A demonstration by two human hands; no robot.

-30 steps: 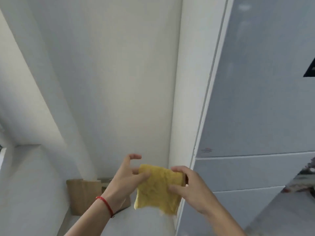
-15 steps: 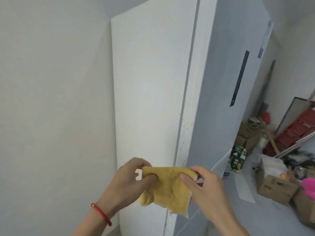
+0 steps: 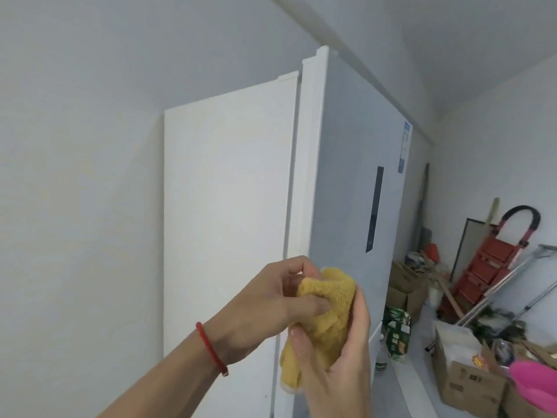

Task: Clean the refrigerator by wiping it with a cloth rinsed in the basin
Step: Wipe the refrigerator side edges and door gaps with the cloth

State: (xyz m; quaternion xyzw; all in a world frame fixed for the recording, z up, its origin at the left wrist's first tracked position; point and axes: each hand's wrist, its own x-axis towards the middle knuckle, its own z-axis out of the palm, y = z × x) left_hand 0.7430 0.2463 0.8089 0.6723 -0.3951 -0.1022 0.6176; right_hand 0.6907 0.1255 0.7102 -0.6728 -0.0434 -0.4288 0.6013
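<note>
A tall white refrigerator (image 3: 229, 206) stands against the left wall, its side panel facing me and its grey front door running off to the right. In front of its front corner I hold a bunched yellow cloth (image 3: 328, 315) with both hands. My left hand (image 3: 271, 306), with a red string at the wrist, pinches the cloth's upper part between thumb and fingers. My right hand (image 3: 334, 366) grips the lower part from below and the right. A pink basin (image 3: 533, 384) sits on cardboard boxes at the lower right edge.
The plain wall (image 3: 75, 206) closes in on the left. Right of the refrigerator the floor is crowded with cardboard boxes (image 3: 464, 378), a green carton (image 3: 398, 336), a red step ladder (image 3: 488, 267) and metal poles (image 3: 506, 285).
The view has swung upward from the refrigerator's lower side to its top. The cloth, held spread flat between both hands, is now bunched up in them.
</note>
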